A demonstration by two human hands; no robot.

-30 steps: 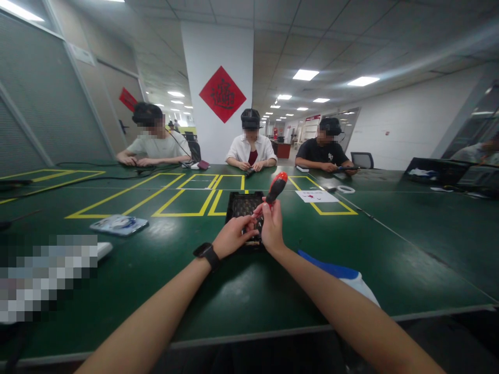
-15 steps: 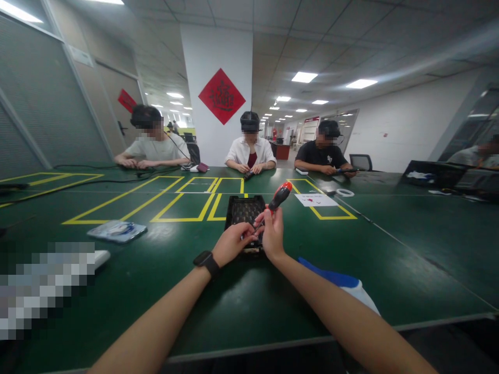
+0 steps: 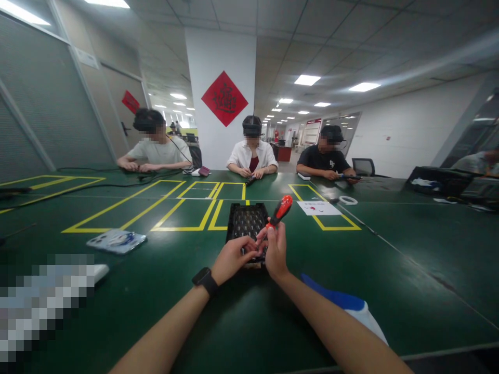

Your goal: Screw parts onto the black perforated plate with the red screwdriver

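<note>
A screwdriver [image 3: 281, 209] with a red and black handle is in my right hand [image 3: 276, 252], its handle end pointing up and to the right. The fingers of my left hand [image 3: 236, 258] are pinched together around the lower end of its shaft. What they hold there is too small and too covered to make out. Under both hands lies an open black case [image 3: 248, 221] with rows of small bits in it. My hands hide its near end.
A blue and white item [image 3: 343, 300] lies by my right forearm. On the green table [image 3: 156, 291] are a flat plastic packet [image 3: 117, 241], a paper sheet [image 3: 318, 208], a white ring [image 3: 348, 200] and yellow tape outlines. Several people sit across the table.
The view has tilted up a little, so the table and hands sit lower in it. The screwdriver stands slightly steeper. Both hands stay together over the case.
</note>
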